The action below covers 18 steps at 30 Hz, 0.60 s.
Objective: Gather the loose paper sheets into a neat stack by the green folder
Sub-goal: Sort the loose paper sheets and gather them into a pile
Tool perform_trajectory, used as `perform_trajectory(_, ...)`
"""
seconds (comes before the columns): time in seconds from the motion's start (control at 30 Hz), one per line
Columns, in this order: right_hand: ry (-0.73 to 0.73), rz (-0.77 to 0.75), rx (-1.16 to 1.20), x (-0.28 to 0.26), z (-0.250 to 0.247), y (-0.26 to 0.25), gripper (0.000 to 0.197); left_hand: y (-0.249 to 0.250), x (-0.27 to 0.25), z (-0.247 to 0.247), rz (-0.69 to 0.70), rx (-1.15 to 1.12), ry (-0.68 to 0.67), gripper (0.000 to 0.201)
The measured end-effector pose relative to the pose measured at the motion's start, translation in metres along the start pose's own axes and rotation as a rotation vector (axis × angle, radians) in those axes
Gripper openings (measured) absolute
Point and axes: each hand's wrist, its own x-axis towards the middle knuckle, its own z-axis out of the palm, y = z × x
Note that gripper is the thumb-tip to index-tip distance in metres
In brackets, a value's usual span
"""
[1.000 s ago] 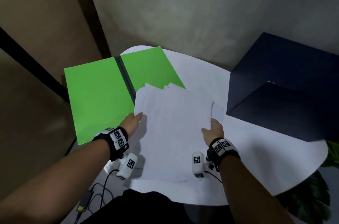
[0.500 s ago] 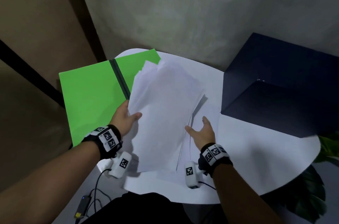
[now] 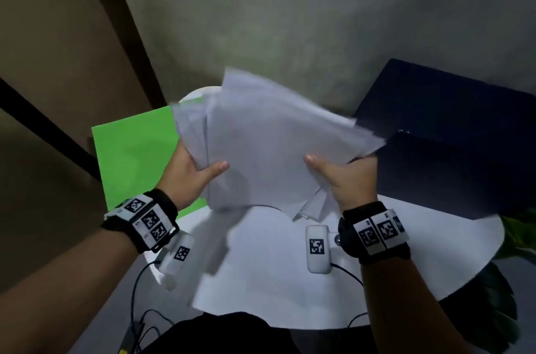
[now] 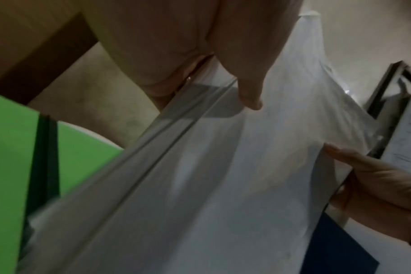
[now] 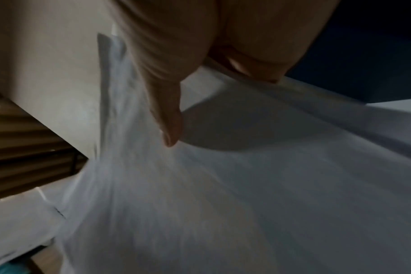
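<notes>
Half a second back only my left hand held the paper sheets; now my right hand grips the other edge, thumbs on top, lifting them above the white tabletop beside the green folder. Corners are ragged, so I should loosen my hold, tap the bottom edge square, then lay them down. Grey wall behind, dark blue box to my right.

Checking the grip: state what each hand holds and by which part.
Both hold the bundle of loose white paper sheets, lifted off the table: left hand grips its left edge, right hand its right edge.
</notes>
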Motion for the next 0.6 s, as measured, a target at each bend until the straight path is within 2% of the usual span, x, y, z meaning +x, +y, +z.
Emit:
perform_trajectory(0.07,0.005,0.021,-0.048,0.002,0.004,0.011,0.047,-0.009,0.0,0.006,-0.03,0.043,0.004,0.068)
perform_trajectory(0.2,0.034,0.092,-0.057,0.002,0.006,0.028,0.031,-0.013,0.003,0.016,-0.082,0.027,0.097,0.036)
perform_trajectory(0.3,0.014,0.138,-0.07,-0.002,0.012,0.039,0.03,-0.02,0.004,0.021,-0.123,-0.018,0.111,0.037)
perform_trajectory(0.33,0.012,0.194,-0.108,-0.004,0.013,0.048,0.038,-0.025,0.002,0.023,-0.141,0.001,0.095,0.036)
perform_trajectory(0.4,0.037,0.359,-0.284,-0.003,0.008,0.074,0.072,-0.03,0.001,0.029,-0.157,0.04,0.083,0.035)
perform_trajectory(0.5,0.135,0.778,-0.778,-0.014,-0.014,0.125,0.121,-0.024,0.009,0.029,-0.133,0.016,0.122,0.033)
perform_trajectory(0.53,0.12,0.884,-0.94,-0.024,-0.018,0.139,0.13,-0.02,0.013,0.026,-0.115,0.019,0.128,0.034)
perform_trajectory(0.6,0.05,0.898,-1.147,-0.043,-0.015,0.163,0.134,-0.012,0.018,0.015,-0.085,0.027,0.14,0.036)
